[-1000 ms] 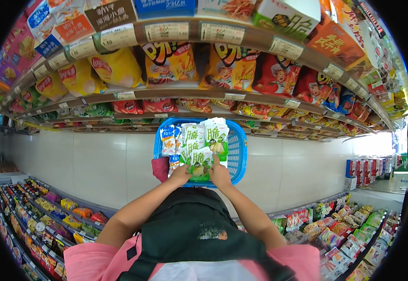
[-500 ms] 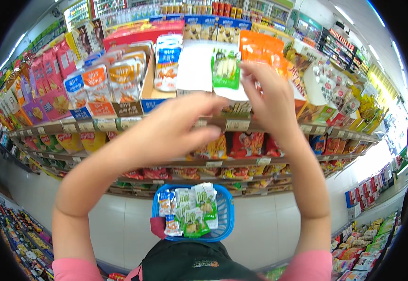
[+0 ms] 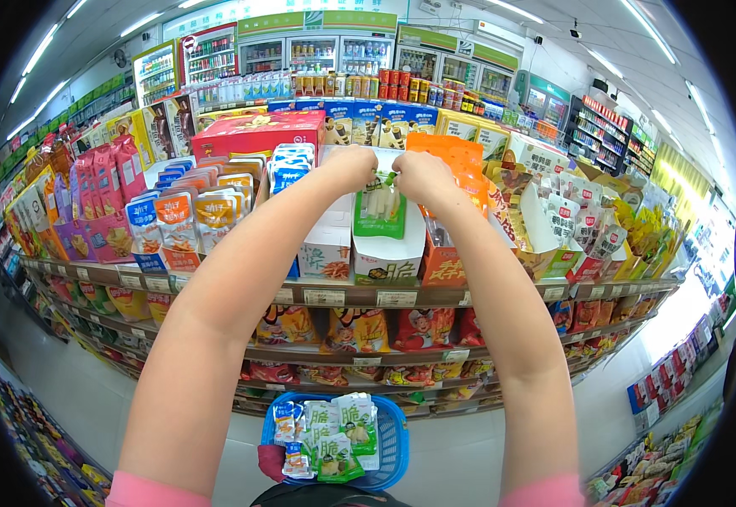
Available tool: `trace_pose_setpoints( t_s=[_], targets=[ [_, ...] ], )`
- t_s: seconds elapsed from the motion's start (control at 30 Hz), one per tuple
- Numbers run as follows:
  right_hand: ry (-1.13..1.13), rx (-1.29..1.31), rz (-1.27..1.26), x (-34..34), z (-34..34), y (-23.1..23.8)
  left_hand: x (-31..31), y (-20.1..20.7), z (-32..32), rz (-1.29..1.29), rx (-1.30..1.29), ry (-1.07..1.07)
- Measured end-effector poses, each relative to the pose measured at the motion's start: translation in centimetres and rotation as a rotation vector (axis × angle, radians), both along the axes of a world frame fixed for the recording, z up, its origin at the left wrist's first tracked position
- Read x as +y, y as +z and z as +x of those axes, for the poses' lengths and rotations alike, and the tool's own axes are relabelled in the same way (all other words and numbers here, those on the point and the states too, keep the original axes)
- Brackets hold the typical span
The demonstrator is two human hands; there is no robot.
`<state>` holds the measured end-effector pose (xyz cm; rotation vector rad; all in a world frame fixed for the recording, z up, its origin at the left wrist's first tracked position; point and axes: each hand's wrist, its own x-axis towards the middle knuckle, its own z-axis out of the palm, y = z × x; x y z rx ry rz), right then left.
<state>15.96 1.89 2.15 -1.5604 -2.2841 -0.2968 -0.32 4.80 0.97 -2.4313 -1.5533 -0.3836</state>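
Observation:
Both my arms reach forward over a snack shelf. A green and white snack packet point(image 3: 379, 211) stands in the front of a white display box point(image 3: 389, 258). My right hand point(image 3: 425, 176) is closed at the packet's upper right edge, pinching it. Close beside it, my left hand point(image 3: 351, 169) is closed by the packet's upper left corner; its fingertips are turned away, so what they hold is hidden. Below me, a blue basket point(image 3: 397, 439) holds several green and white packets point(image 3: 334, 435) and small blue, white and orange packets point(image 3: 286, 420).
To the left stand pouches point(image 3: 178, 224) in boxes and a red carton point(image 3: 258, 133). Orange bags point(image 3: 448, 152) are right of my right hand, with an open box of white packets point(image 3: 566, 215) beyond. Shelf edges point(image 3: 334, 296) with bagged snacks run underneath. Drink coolers line the back.
My view has tilted up. My left hand has moved from over the shelf front to the packet's top, and both hands, loosely spread before, are now closed there side by side.

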Motion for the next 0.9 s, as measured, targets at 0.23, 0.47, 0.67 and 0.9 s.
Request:
trace_pose_setpoints(
  t_s=[0.23, 0.47, 0.67, 0.9],
  targets=[
    [0.170, 0.353, 0.223, -0.5, 1.9, -0.6, -3.0, 1.0, -0.7, 0.281, -0.311, -0.171],
    [0.397, 0.957, -0.094, -6.0, 2.3, 3.3, -9.5, 5.5, -2.1, 0.386, -0.754, -0.483],
    [0.696, 1.383, -0.455, -15.6, 0.1, 2.1, -19.5, 5.4, -4.2, 0.268, -0.974, -0.655],
    [0.616, 1.551, -0.595, -23.7, -2.2, -9.5, -28.4, -7.4, -6.0, 0.092, -0.856, -0.510]
  ],
)
